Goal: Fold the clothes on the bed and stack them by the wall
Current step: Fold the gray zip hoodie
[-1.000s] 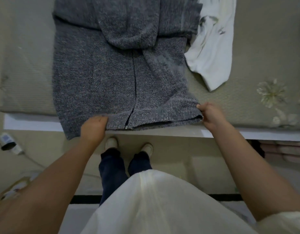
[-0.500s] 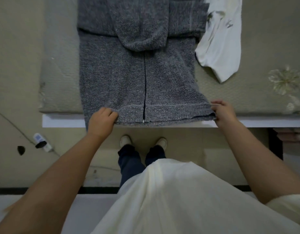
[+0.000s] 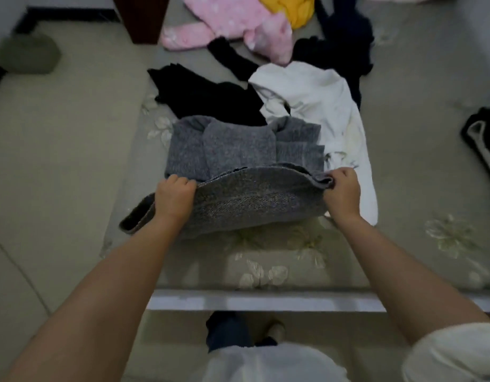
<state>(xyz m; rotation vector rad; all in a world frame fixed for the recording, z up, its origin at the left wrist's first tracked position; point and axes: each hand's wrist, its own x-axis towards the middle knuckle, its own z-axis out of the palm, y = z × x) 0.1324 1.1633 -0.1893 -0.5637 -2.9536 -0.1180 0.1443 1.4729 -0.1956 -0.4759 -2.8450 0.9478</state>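
the grey knit cardigan (image 3: 246, 172) lies in the middle of the bed (image 3: 403, 188), its hem end lifted and arched over toward the upper part, which still lies flat with the sleeves folded across it. the left hand (image 3: 175, 198) grips the lifted hem at its 9 o'clock end, fingers curled round the fabric; a loose corner of the knit hangs past that hand toward 8 o'clock. the right hand (image 3: 341, 190) pinches the hem at its 3 o'clock end, fingers curled on a bunched fold. both forearms reach in from 6 o'clock over the bed's pale edge.

a white garment (image 3: 321, 106) lies touching the cardigan at its 2 o'clock side and runs down beside the right hand. a black garment (image 3: 208, 97) lies just beyond the cardigan at 12 o'clock. farther off at 12 o'clock sit a pink garment (image 3: 238, 26), a yellow garment (image 3: 290, 8) and a dark navy heap (image 3: 340, 48). a black piece with pale trim (image 3: 483, 139) lies at 3 o'clock by the frame edge.
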